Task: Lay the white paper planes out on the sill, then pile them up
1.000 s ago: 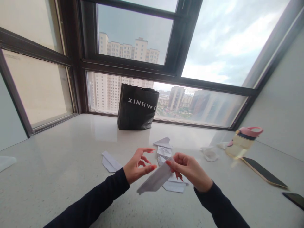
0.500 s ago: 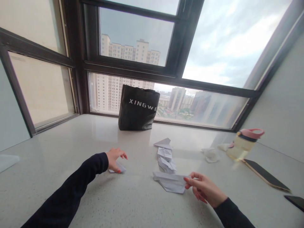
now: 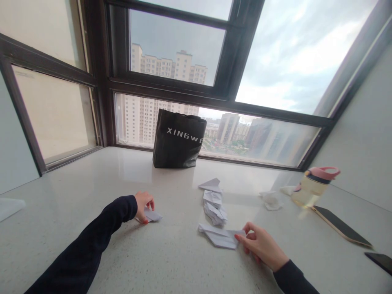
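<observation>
My right hand (image 3: 261, 247) pinches the right end of a folded white paper airplane (image 3: 219, 237), low over the counter. My left hand (image 3: 143, 207) is closed at the left end of a smaller folded paper (image 3: 154, 215), thumb at its near edge and fingers curled over it. Between and beyond my hands, several folded papers lie in a column: a pointed paper airplane (image 3: 211, 185) at the far end, then a squarish folded paper (image 3: 212, 197) and a crumpled-looking folded paper (image 3: 216, 213) nearer me.
A black bag (image 3: 179, 143) stands by the window. To the right are a crumpled tissue (image 3: 272, 201), a bottle with a pink lid (image 3: 314, 188), a phone (image 3: 343, 225) and another dark device (image 3: 379, 261). A white item (image 3: 10, 207) lies at the left edge of the counter (image 3: 171, 261).
My left hand has shifted slightly left and its fingers have curled in over the small folded paper. The paper airplane in my right hand has tipped, its left end a little lower.
</observation>
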### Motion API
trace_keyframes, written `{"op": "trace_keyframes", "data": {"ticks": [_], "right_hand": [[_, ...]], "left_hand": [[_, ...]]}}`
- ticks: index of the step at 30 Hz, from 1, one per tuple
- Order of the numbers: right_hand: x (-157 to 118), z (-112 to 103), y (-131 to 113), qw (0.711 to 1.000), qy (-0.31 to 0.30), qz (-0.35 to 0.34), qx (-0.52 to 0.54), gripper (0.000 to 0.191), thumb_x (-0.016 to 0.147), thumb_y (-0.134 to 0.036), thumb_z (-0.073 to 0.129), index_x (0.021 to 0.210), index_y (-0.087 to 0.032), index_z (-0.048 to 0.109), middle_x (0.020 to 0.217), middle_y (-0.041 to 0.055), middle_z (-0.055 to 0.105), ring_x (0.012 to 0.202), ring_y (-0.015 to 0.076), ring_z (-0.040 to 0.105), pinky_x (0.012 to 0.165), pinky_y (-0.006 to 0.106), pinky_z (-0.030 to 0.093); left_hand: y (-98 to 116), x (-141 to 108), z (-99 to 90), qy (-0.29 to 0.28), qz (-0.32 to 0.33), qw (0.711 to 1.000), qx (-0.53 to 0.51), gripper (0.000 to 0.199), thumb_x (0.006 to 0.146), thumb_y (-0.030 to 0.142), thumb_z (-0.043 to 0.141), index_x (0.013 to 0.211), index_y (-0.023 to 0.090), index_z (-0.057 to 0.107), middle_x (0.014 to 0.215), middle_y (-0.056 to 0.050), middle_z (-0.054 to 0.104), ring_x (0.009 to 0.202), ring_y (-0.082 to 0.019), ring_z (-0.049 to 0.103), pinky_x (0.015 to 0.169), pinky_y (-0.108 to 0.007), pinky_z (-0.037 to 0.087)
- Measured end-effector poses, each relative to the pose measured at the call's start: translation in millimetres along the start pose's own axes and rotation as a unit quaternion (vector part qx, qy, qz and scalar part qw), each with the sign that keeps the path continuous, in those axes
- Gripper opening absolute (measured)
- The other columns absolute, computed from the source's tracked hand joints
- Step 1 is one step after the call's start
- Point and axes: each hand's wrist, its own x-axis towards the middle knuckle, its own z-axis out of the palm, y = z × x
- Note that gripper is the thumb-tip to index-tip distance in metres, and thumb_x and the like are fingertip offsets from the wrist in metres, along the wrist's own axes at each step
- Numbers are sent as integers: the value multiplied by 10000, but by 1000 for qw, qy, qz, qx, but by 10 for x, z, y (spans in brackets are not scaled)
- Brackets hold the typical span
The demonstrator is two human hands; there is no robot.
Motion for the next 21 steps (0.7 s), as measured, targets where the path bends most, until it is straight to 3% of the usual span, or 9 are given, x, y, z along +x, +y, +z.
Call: {"op": "trace_keyframes", "data": {"ticks": [5, 16, 21], "right_hand": [[13, 28, 47, 1000, 23, -9, -8, 314, 592, -458, 516, 648, -223, 315, 349, -89, 487, 221, 40, 313, 237, 146, 197], [-5, -52, -10, 999, -33, 24, 13, 403, 556, -547, 516, 691, -211, 341, 393, -83, 501, 243, 47, 369, 226, 135, 202], [19, -94, 22, 995, -60, 6, 75, 406, 606, -583, 473, 682, -190, 403, 416, -65, 510, 245, 48, 391, 227, 143, 245]], "left_hand": [[42, 10, -16, 6, 2, 1000, 8, 343, 455, 263, 690, 757, 146, 578, 892, -80, 541, 833, -237, 479, 712, -279, 342], [133, 55, -18, -29, -25, 998, -51, 284, 513, 225, 610, 771, 159, 509, 795, -13, 557, 716, -173, 520, 578, -224, 359], [274, 88, -100, 12, 2, 996, -91, 228, 556, 253, 576, 755, 169, 503, 760, 1, 557, 647, -144, 497, 549, -219, 351]]}}
